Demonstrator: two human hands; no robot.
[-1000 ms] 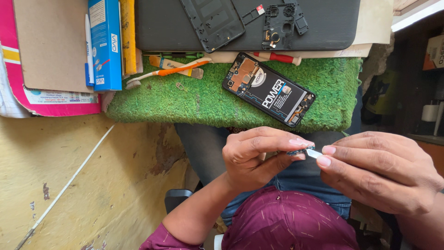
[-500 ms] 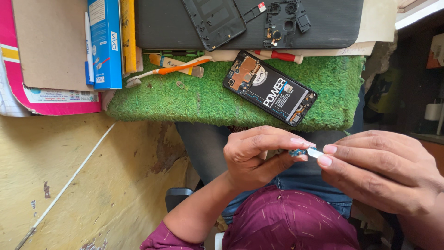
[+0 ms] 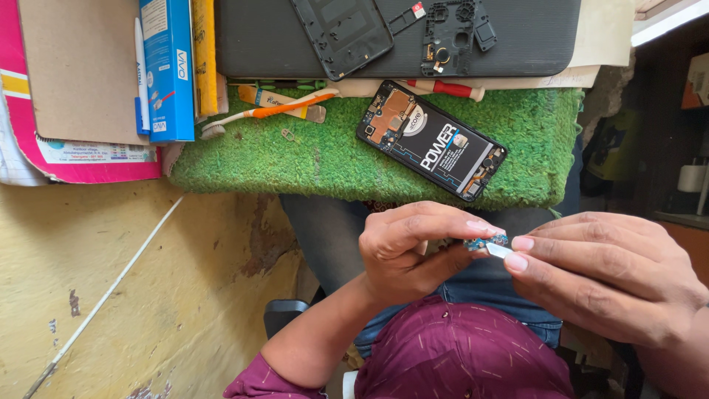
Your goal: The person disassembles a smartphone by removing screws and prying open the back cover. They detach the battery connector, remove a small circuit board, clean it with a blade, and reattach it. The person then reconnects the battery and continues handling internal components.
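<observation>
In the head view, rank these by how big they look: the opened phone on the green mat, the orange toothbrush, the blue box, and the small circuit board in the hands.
1. Blue box
2. Opened phone and orange toothbrush: similar length, so unranked, though the phone is far wider
3. Small circuit board, smallest despite being nearest the camera

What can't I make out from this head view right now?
- Small circuit board: mostly covered by the fingertips of the left hand and right hand; parts too small.
- Right hand's pale strip: too small to identify.
- Dark mat: cut by top edge.
</observation>
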